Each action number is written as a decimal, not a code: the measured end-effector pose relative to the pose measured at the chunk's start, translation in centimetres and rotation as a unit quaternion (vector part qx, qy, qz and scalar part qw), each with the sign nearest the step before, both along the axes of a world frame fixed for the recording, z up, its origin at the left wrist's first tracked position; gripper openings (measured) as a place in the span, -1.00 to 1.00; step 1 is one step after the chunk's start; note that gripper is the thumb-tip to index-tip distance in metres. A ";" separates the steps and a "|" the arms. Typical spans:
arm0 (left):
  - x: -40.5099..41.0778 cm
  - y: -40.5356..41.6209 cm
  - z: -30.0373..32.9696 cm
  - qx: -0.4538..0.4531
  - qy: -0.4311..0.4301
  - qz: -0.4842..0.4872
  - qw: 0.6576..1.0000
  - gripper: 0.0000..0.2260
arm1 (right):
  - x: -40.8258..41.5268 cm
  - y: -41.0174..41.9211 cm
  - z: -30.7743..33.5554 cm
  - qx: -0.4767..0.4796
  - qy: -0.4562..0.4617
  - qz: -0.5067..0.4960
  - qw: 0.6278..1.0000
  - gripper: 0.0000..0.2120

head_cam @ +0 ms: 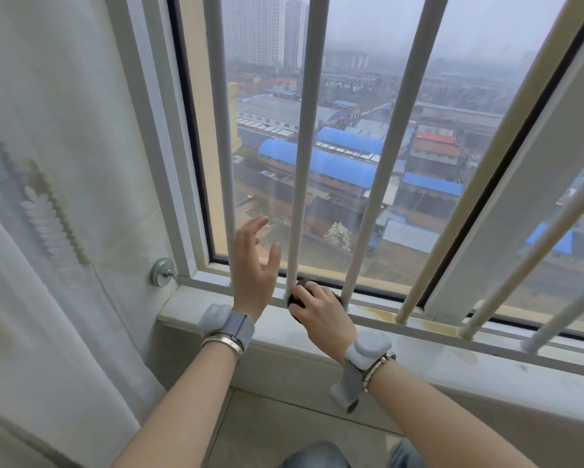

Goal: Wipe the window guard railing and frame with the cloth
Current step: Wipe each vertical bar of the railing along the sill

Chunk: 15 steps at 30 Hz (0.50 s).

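White vertical bars of the window guard railing (302, 157) rise from a bottom rail in front of the pane. The white window frame (164, 136) runs up the left side. My right hand (321, 315) is closed on a dark cloth (300, 288), pressed against the base of the second bar from the left, where it meets the bottom rail. Most of the cloth is hidden under the fingers. My left hand (255, 268) is raised with fingers apart between the first two bars, holding nothing, a little above the rail.
A pale stone sill (452, 352) with yellowish stains runs below the rail. A sheer curtain (40, 231) hangs on the left, beside a round metal knob (162, 272) on the wall. Each wrist carries a grey band.
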State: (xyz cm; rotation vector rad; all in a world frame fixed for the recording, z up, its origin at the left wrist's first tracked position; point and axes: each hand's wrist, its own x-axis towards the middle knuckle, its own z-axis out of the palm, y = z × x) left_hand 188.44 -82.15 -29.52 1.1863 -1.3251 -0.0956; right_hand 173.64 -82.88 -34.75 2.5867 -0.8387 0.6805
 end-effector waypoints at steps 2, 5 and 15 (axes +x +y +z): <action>-1.1 -0.6 0.8 0.045 0.001 -0.104 0.994 -0.63 | -1.4 0.2 0.6 -0.023 0.072 -0.036 0.996 -0.82; -1.7 -0.9 1.4 0.086 -0.014 -0.149 0.985 -0.69 | -1.3 0.5 1.0 -0.032 0.095 -0.070 0.993 -0.85; -1.7 -1.6 1.0 0.046 -0.055 -0.110 0.991 -0.78 | -3.1 0.1 -0.2 0.016 0.074 0.020 0.997 -0.75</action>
